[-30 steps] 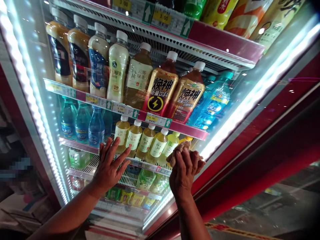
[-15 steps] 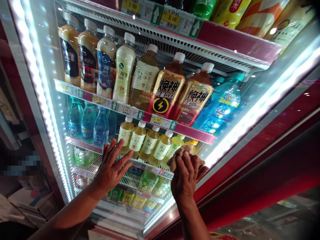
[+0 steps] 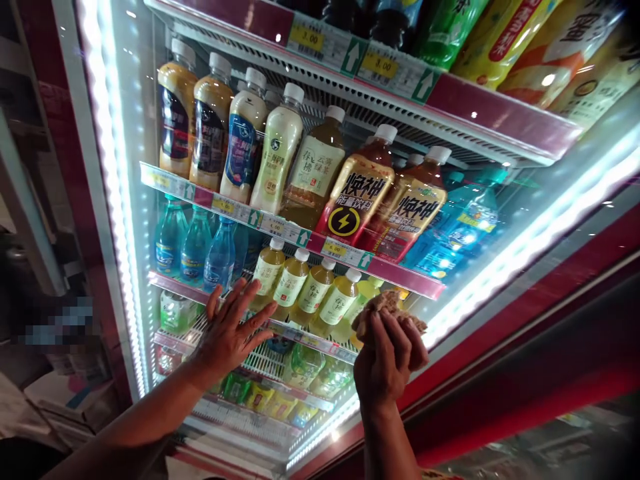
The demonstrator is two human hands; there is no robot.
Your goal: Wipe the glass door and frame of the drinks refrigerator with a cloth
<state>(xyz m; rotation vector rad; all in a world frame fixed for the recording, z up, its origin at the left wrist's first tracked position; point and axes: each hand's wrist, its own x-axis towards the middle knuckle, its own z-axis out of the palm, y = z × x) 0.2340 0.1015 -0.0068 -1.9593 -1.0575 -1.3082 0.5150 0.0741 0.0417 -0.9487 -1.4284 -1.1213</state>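
Note:
My right hand [image 3: 387, 363] is closed around a crumpled brown cloth [image 3: 383, 313], held up against what looks like the glass front of a lit drinks fridge. Fingers spread, my left hand [image 3: 233, 330] lies to the left at about the same height and holds nothing; it seems to rest on the glass. Behind the two hands stands a row of green tea bottles [image 3: 311, 291] with white caps. Left of these are blue bottles [image 3: 219, 257]. Part of the row is hidden by my right hand and the cloth.
Above are a shelf of larger bottles [image 3: 357, 183] and a top shelf edge [image 3: 493, 107] with price tags. Bright light strips [image 3: 107, 133] run down both sides. A red frame [image 3: 500, 360] borders the right. Boxes [image 3: 70, 400] sit at the lower left.
The view has shifted, so the shelves appear further right. My right hand and the cloth have turned slightly and sit a little further right. My left hand stays spread in nearly the same place.

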